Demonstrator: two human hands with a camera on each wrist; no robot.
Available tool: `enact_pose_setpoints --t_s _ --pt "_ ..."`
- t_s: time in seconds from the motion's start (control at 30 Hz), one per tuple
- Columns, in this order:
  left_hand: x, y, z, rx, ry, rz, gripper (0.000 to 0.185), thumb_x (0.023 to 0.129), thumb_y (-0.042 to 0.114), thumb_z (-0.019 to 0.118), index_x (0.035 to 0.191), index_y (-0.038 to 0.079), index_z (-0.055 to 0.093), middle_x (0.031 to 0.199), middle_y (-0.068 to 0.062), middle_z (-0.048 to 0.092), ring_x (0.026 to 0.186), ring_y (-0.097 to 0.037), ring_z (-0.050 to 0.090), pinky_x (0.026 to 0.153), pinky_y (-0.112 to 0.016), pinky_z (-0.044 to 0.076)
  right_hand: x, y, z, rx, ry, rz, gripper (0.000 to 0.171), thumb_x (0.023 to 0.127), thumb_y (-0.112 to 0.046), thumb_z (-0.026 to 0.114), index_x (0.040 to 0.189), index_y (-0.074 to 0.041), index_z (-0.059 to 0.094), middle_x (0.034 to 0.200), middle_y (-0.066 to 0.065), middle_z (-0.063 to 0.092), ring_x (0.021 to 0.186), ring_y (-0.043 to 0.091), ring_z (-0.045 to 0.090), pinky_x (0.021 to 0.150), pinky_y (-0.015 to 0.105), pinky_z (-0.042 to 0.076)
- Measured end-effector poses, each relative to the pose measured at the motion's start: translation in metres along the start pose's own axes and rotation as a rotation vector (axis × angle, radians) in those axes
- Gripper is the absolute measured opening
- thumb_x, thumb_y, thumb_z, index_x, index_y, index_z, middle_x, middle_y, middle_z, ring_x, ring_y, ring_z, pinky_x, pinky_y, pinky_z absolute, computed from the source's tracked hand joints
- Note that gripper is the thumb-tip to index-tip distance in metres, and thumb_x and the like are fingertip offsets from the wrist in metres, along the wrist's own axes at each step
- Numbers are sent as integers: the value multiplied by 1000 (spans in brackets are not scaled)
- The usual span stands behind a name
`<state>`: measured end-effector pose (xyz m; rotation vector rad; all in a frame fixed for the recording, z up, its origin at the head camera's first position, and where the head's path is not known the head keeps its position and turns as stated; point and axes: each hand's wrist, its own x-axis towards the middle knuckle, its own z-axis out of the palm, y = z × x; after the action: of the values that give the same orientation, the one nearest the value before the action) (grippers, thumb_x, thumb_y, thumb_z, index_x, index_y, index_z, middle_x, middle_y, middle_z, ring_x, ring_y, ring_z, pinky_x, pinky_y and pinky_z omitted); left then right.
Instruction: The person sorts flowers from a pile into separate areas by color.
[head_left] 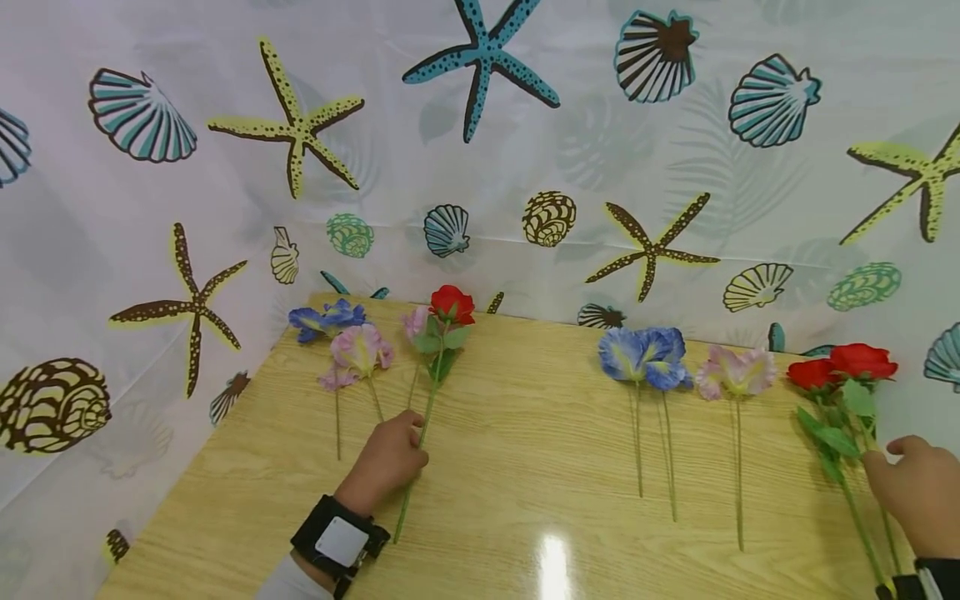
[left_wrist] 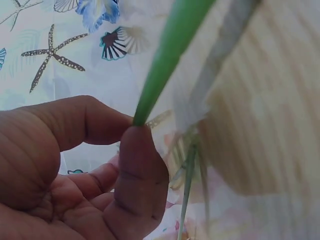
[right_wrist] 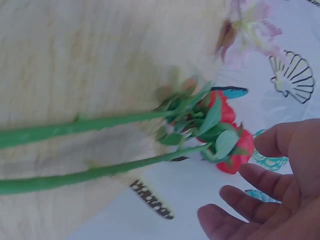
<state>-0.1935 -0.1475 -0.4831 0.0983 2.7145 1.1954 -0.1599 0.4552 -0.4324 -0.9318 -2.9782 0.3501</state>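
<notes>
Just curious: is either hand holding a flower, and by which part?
The left hand pinches a red rose by its green stem; the right hand holds nothing.

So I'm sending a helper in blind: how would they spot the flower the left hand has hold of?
On the wooden table, go to the left cluster of flowers near the back corner. The left hand pinches the green stem of the red rose there. It is that cluster's only red bloom; its neighbours are pink flowers and a blue flower.
</notes>
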Motion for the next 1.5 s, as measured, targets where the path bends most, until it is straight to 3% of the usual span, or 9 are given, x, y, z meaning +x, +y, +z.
enact_pose_setpoints --t_s 0.07,0.23,0.33,0.47,0.63,0.87,1.0,1.2,1.5 --pt "1 1 1 -35 -18 -11 43 83 -3 67 126 -4 58 91 -8 61 72 -20 54 62 -35 44 -3 -8 -2 29 59 -35 41 99 -13 40 119 23 38 86 33 49 67 40 52 63 53 42" --pt "1 5 1 -126 -40 -29 44 85 -2 67 128 -1 57 98 -9 61 73 -21 54 61 -34 45 -15 -31 -2 121 235 -219 31 95 -9 47 106 19 54 97 38 52 76 48 52 63 57 41" --pt "0 10 1 -197 -55 -27 45 85 -3 65 129 -1 55 98 -10 59 67 -20 52 57 -33 43 -25 -47 -1 198 264 -285 30 97 -11 50 105 17 60 103 38 56 86 51 53 68 61 41" --pt "-3 18 1 -283 -66 -23 47 84 -4 62 131 -2 54 97 -11 57 63 -19 50 56 -33 42 -37 -66 1 298 204 -319 36 100 -19 48 114 12 61 115 35 56 100 52 50 74 62 41" --pt "-7 26 1 -345 -68 -11 48 84 -5 61 132 -1 53 98 -11 56 72 -21 53 58 -33 43 -53 -88 6 352 192 -418 33 100 -19 49 112 8 64 113 32 61 98 49 55 69 58 44" --pt "-12 37 6 -341 -58 42 47 83 -4 59 129 2 54 98 -10 55 75 -21 55 58 -32 43 -84 -126 27 396 176 -533 26 101 -20 52 105 -1 69 108 24 66 91 41 63 67 54 50" --pt "-17 42 15 -347 -72 93 47 84 -4 57 130 3 53 99 -9 54 75 -20 57 58 -33 44 -106 -145 43 434 76 -535 25 102 -21 53 107 -3 69 109 21 67 89 35 66 71 52 53" --pt "-28 54 32 -405 -30 132 45 86 -2 58 131 5 53 101 -8 54 76 -18 55 58 -30 45 -132 -174 66 507 -79 -553 26 102 -22 55 114 -3 67 110 15 67 95 32 67 74 46 55" --pt "-37 69 45 -493 -59 124 45 87 -1 61 131 8 53 102 -7 53 80 -19 55 61 -30 45 -165 -224 81 686 -148 -649 19 99 -16 62 117 -11 65 111 5 68 101 18 65 78 35 55"
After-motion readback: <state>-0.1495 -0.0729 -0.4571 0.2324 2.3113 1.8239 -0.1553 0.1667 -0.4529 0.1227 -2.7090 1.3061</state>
